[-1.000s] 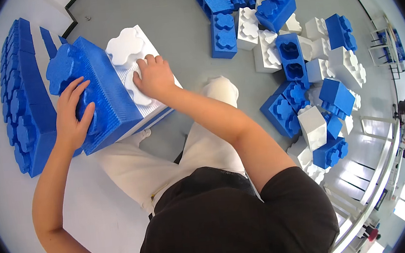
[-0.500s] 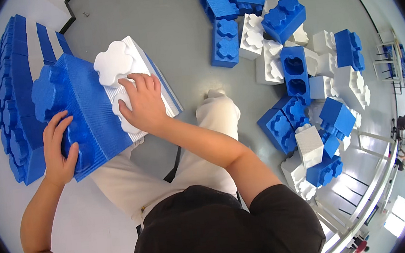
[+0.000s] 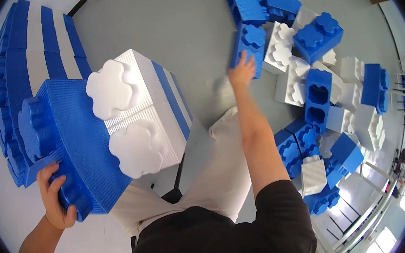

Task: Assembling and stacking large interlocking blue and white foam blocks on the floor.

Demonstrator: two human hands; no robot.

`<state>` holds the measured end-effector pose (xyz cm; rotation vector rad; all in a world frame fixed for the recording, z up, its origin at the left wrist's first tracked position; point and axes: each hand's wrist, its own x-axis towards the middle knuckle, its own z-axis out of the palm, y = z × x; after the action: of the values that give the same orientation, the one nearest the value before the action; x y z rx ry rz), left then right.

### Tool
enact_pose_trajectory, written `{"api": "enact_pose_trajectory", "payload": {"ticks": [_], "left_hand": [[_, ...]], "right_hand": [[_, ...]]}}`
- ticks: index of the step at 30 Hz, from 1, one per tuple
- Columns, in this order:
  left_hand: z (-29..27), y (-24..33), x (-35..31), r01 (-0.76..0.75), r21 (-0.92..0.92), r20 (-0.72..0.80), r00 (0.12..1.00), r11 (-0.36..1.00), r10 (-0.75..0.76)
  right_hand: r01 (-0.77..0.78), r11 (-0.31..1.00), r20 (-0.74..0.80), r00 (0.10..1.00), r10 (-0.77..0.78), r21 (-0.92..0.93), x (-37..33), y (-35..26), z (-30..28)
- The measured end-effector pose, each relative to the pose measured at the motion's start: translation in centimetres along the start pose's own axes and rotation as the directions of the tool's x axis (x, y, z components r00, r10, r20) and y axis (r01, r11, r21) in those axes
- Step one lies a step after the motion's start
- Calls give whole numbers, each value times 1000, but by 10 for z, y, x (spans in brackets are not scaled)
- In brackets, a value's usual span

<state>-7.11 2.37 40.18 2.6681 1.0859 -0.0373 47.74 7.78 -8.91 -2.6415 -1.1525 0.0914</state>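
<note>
At the left, my left hand (image 3: 56, 199) curls its fingers and thumb round the near stud of a big blue building block (image 3: 92, 142). Beside that block, a white building block (image 3: 145, 88) with two flower-shaped studs tops a striped blue-and-white stack. My right hand (image 3: 243, 70) is stretched out to the far right of my legs, fingers apart and slightly blurred. Just under its fingertips lies a blue studded block (image 3: 252, 43) on the floor; whether they touch it, I cannot tell. Nothing shows in the right hand.
A curved wall of blue and white blocks (image 3: 35, 59) runs along the left. Several loose blocks, such as a hollow-sided blue one (image 3: 318, 98) and a white one (image 3: 280, 46), lie heaped at the right. White metal railings (image 3: 367, 213) stand beyond them.
My right hand has left the white block and swung right and away to the loose blocks. My left hand has slid nearer to me, along with the view turning slightly.
</note>
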Motion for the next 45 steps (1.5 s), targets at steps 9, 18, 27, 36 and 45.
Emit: {"api": "enact_pose_trajectory", "payload": {"ticks": [9, 18, 27, 36, 45], "left_hand": [[6, -15, -21, -6, -77, 20, 1000, 997, 8], [12, -20, -39, 17, -96, 1, 1000, 995, -17], [7, -16, -14, -42, -75, -17, 999, 996, 41], [-6, 0, 0, -49, -16, -56, 997, 999, 48], [-4, 21, -2, -24, -37, -213, 977, 999, 15]], "right_hand": [[171, 909, 347, 937, -31, -381, 87, 56, 25], [349, 806, 537, 842, -46, -478, 81, 46, 85], [641, 642, 479, 758, -443, -420, 28, 49, 97], [494, 851, 392, 829, -399, -177, -27, -2, -14], [451, 798, -104, 887, -450, 400, -14, -51, -204]]}}
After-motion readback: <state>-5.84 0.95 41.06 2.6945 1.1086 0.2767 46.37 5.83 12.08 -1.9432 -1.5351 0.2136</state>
